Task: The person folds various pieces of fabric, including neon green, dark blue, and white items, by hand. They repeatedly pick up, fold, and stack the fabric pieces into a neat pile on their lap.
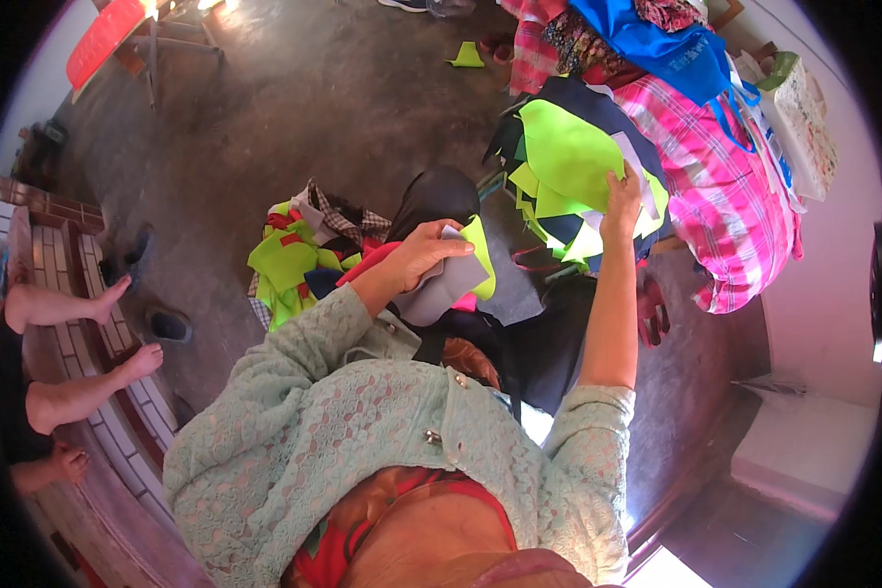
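Note:
My left hand [423, 253] grips a small stack of cut fabric pieces [459, 279], grey with a neon-yellow edge and a bit of pink under it. My right hand [622, 201] reaches out to a heap of neon-yellow, white and dark navy fabric pieces [563, 157] and pinches a piece at its right side. Both sleeves are pale green lace. A second pile of neon-yellow, red and checked scraps [294, 257] lies on the floor to the left of my left hand.
A pink checked bundle [730, 191] and a blue bag [671, 49] lie behind the heap. One neon scrap [467, 56] sits on the concrete floor. Another person's bare feet [118, 294] and dark sandals [167, 323] are at the left, by a tiled step [59, 245].

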`<act>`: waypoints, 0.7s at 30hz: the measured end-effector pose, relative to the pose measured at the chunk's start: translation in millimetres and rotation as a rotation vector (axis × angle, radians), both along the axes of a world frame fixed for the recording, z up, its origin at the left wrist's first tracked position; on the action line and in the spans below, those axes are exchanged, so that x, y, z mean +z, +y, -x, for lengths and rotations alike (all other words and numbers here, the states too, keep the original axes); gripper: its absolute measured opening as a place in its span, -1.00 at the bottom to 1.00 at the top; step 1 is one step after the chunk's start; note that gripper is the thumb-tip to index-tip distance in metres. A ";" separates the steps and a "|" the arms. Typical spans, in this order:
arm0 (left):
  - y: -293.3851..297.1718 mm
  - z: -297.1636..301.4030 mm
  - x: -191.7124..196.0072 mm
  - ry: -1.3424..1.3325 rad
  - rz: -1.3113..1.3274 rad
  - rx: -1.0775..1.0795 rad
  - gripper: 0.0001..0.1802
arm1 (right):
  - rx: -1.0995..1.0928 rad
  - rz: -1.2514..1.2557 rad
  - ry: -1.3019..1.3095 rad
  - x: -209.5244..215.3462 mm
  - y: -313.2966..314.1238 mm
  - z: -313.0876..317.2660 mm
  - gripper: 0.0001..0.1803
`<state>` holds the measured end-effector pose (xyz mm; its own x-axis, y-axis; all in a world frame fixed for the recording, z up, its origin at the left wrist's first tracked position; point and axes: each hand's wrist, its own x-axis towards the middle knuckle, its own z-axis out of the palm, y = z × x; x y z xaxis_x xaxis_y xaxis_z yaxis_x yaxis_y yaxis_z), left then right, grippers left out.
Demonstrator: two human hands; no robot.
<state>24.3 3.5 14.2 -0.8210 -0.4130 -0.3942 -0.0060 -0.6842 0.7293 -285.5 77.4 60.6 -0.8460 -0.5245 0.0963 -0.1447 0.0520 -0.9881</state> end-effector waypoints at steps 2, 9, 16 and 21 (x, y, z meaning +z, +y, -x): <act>1.0 2.1 0.5 0.017 -0.004 0.022 -0.67 | -0.122 -0.132 0.268 11.1 8.4 -16.1 -0.43; 0.2 1.7 1.4 0.005 0.000 -0.002 -0.67 | -0.248 -0.571 1.244 13.4 1.6 -31.5 -0.30; 0.0 2.2 6.5 -0.022 -0.009 0.017 -0.67 | 0.057 -0.805 1.271 -32.9 -6.2 -41.5 -0.28; -0.9 1.8 1.6 0.008 -0.007 0.023 -0.67 | 0.070 -0.806 1.278 -31.9 -4.4 -44.3 -0.28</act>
<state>22.6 2.6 15.8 -0.8146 -0.4288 -0.3906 0.0156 -0.6894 0.7242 -241.3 73.0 28.7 -0.3904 -0.8288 0.4009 -0.8839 0.4592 0.0885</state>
